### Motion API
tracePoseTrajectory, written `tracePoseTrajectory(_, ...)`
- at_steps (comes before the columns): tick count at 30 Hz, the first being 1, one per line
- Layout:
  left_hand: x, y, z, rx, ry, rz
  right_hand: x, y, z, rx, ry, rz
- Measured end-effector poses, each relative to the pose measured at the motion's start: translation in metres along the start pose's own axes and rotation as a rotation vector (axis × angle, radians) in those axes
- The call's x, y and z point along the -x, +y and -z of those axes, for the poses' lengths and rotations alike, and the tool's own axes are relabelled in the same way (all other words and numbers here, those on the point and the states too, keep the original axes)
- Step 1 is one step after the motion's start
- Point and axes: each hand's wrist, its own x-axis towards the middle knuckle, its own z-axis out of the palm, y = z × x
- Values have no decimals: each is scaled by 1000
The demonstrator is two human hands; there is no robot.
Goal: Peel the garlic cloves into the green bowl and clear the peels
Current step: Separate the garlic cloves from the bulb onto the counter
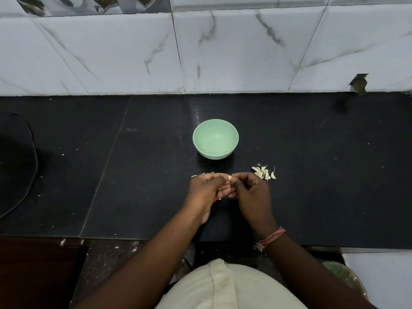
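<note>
A pale green bowl [215, 139] stands on the black counter with nothing visible inside it. Just right of my hands lies a small heap of garlic cloves [264, 172] in their skins. My left hand [208, 188] and my right hand [252, 192] meet below the bowl, and both pinch one garlic clove [230, 178] between their fingertips. Only a small white part of that clove shows. A few bits of peel [196, 175] lie just behind my left hand.
The black counter [323, 175] runs wide to both sides and ends at a marble-tiled wall [223, 52] behind the bowl. A dark round object with a cable [17, 166] sits at the left edge. Small white flecks dot the counter.
</note>
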Motion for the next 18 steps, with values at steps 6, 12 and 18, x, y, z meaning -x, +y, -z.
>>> tracePoseTrajectory(6,0,-2,-2,-12,-8,-16,1,2,-1,9,24,-3)
tracePoseTrajectory(12,-1,-2,-6,-71,26,-63,0,4,-2,34,44,9)
tracePoseTrajectory(18,-1,-5,-7,-189,37,-98,0,7,-2,62,40,5)
